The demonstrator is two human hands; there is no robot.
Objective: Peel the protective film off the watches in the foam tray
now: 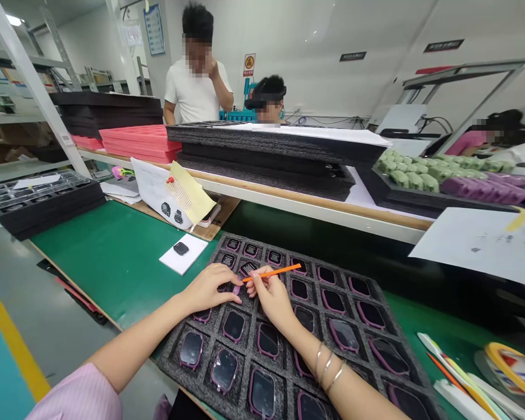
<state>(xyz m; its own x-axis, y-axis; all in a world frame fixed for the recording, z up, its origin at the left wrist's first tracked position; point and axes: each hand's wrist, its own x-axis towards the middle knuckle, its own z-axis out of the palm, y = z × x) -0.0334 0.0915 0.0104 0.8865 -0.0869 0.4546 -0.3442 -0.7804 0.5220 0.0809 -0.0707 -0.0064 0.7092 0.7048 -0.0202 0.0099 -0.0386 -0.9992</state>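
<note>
Over the foam tray on the green tabletop, both hands are working at one pocket near the tray's far-left corner. Left hand is lying flat, fingers loosely spread, pressing down on a purple-rimmed watch case; it is not gripping anything. Right hand is pinching an orange stick between thumb and fingertips, its near end meeting that same case.

Progress, as a judgement: hard to read. Every tray pocket in view is holding a case, and the ones nearer the person are looking the same as those farther off, so I can't tell which are finished.

Around the tray: left of it, a white card is carrying one loose dark part. Behind it, a shelf is holding stacked black foam sheets; other people are standing and sitting beyond. Right of it, papers and tape rolls are lying about. Nothing is blocking the hands.
</note>
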